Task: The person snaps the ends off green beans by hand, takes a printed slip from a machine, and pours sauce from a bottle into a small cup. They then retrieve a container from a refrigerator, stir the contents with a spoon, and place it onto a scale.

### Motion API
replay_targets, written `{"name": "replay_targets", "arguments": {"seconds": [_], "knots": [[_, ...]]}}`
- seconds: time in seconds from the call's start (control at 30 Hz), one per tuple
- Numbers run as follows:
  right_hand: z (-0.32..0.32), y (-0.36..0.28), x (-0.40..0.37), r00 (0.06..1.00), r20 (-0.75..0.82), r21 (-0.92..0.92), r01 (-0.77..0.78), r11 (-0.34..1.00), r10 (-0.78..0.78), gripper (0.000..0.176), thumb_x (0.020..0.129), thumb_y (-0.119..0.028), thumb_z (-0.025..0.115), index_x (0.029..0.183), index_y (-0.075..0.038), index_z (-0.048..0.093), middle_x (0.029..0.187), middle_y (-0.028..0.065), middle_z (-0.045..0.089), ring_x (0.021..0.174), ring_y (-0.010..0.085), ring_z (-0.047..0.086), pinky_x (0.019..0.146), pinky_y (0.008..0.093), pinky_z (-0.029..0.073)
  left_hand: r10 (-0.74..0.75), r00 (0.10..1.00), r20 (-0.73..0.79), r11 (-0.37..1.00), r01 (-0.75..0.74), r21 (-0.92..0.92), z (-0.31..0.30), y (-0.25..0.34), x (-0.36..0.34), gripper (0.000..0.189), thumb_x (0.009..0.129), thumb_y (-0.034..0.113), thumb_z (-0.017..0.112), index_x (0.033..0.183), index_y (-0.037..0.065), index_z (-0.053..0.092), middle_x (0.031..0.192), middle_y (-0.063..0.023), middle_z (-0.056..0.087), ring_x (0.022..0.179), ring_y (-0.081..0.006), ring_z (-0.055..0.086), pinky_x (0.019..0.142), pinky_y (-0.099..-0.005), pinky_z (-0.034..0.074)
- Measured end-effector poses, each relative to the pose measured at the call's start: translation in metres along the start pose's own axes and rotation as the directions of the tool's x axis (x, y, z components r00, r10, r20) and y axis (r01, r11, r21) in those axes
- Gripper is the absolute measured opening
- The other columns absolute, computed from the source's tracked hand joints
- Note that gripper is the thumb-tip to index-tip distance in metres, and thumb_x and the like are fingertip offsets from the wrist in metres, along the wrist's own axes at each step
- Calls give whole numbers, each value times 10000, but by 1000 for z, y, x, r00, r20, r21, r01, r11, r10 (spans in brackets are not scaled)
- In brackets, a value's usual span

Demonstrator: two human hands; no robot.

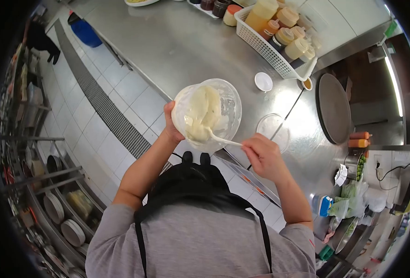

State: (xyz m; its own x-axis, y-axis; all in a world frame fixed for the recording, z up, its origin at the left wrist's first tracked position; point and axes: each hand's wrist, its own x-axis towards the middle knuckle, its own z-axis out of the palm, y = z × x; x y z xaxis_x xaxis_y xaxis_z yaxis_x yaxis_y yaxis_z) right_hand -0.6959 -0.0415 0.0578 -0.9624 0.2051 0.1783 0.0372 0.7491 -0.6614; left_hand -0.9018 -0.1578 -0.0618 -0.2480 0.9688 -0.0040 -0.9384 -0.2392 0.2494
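My left hand [171, 121] grips the side of a clear plastic tub [233, 104], which is tilted so its open mouth faces me. Thick, pale cream-coloured sauce [200, 106] coats one side of the inside. A white spoon [226, 141] reaches into the tub, its head sunk in the sauce. Closed around the spoon's handle end is my right hand [262, 155], just right of the tub. Below and right of the tub, a clear round lid [273, 132] lies on the steel counter [168, 46], partly behind my right hand.
A white basket [274, 53] of squeeze bottles stands at the back, with a small white cup [263, 82] in front. To the right are a large dark round pan [334, 109] and bagged greens [348, 199]. Shelves with plates [73, 232] line the left, across the tiled floor.
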Motion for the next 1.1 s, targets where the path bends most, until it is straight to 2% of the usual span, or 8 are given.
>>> {"name": "replay_targets", "arguments": {"seconds": [0.17,0.3,0.43,0.6,0.77,0.83,1.03,1.1], "knots": [[-17,0,15,918,-395,-201,-133,971,44,101,705,18,582,800,-5,561,729,114,546,631,251,533,531,330,436,-78,989,123,993,88,-77,-6,-5,21,776,653,518,542,1244,47,367,1192,-172,456,1048,-326,489,843,-464,444],[3,15,38,876,-314,-322,265,909,-366,207,642,29,595,840,-13,553,740,90,545,638,236,535,523,317,450,-57,993,99,992,68,-110,2,-16,37,784,636,515,560,1239,48,377,1195,-170,453,1048,-320,490,835,-457,452],[-22,4,30,936,-125,-201,302,932,-330,198,638,10,589,831,-14,551,736,82,530,634,222,533,531,313,455,1,993,115,998,6,-57,12,-5,42,782,638,509,559,1238,43,377,1189,-169,458,1051,-311,489,847,-455,443],[-48,31,40,955,-182,-549,100,830,-235,144,678,-16,567,821,-8,556,725,77,519,606,205,526,494,302,444,-23,996,91,999,21,26,10,0,44,788,641,499,560,1240,27,364,1186,-175,457,1054,-307,486,854,-447,440],[-18,58,15,968,-235,-43,-98,994,85,54,766,-36,542,769,0,581,675,78,534,528,169,493,484,268,401,22,997,74,998,-27,65,11,8,52,780,648,487,563,1239,20,358,1183,-178,457,1046,-301,491,852,-434,443],[-4,66,3,859,-10,380,-471,796,513,95,806,-75,536,785,0,591,635,30,516,515,88,439,465,228,349,63,994,91,996,-68,57,3,8,59,769,657,495,550,1233,19,366,1182,-177,458,1039,-299,495,847,-430,446],[10,70,1,787,248,915,-382,131,564,128,824,-107,544,839,15,581,623,-14,475,505,42,343,454,197,285,89,996,24,996,-90,28,5,-1,70,781,653,551,524,1229,43,382,1183,-150,464,1032,-293,499,840,-420,451],[9,71,1,784,259,931,-358,69,564,135,823,-108,548,841,23,574,616,-9,469,498,43,334,453,197,281,102,995,7,995,-102,-11,7,-7,75,786,649,565,521,1231,55,383,1186,-145,463,1032,-293,498,840,-422,451]]}}
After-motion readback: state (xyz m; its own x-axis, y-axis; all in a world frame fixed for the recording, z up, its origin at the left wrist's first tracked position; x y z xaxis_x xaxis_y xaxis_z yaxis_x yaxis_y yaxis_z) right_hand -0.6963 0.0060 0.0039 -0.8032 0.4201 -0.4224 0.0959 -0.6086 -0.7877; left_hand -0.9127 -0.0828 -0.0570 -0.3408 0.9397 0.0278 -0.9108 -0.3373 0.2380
